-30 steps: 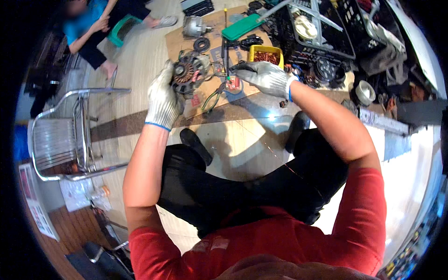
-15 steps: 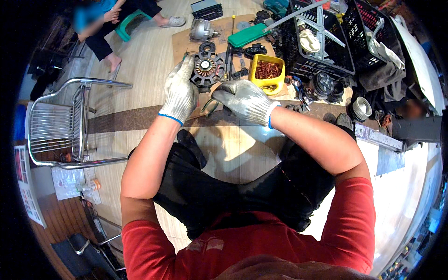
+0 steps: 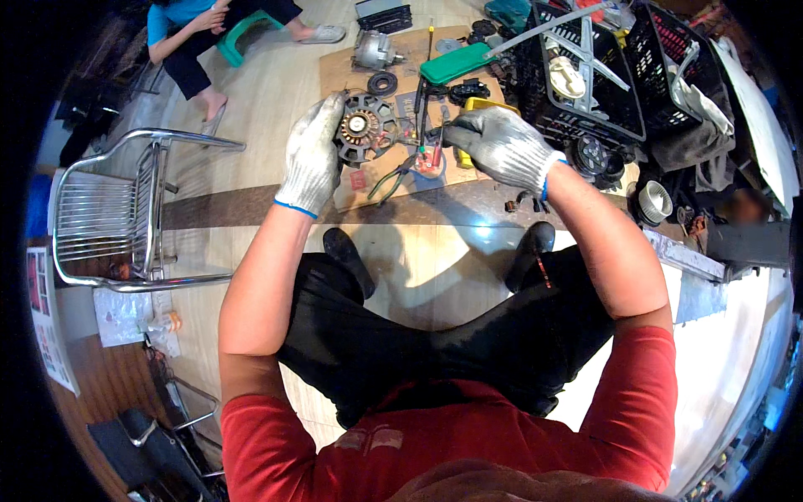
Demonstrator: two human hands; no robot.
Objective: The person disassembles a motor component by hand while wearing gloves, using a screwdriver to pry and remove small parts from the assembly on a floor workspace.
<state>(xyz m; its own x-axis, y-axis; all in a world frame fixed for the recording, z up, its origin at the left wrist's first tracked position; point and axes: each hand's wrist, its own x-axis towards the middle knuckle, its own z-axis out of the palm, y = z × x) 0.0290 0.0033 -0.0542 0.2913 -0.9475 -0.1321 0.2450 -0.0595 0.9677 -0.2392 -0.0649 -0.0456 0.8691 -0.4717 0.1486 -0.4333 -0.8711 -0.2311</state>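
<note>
I see my gloved left hand [image 3: 311, 155] clamped around the rim of a round finned motor part [image 3: 365, 128], held up above the cardboard sheet [image 3: 368, 180] so its face turns toward me. My right hand [image 3: 499, 144] is curled shut beside it; I cannot tell what it grips. Pliers [image 3: 391, 177] lie just below on the cardboard, with a black crate [image 3: 585, 92] within reach.

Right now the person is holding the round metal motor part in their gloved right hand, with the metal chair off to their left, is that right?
Not quite. The head view shows the round metal motor part gripped in the gloved left hand, not the right. The right hand is closed over a small tool beside it. The metal chair does stand off to the person's left.
</note>
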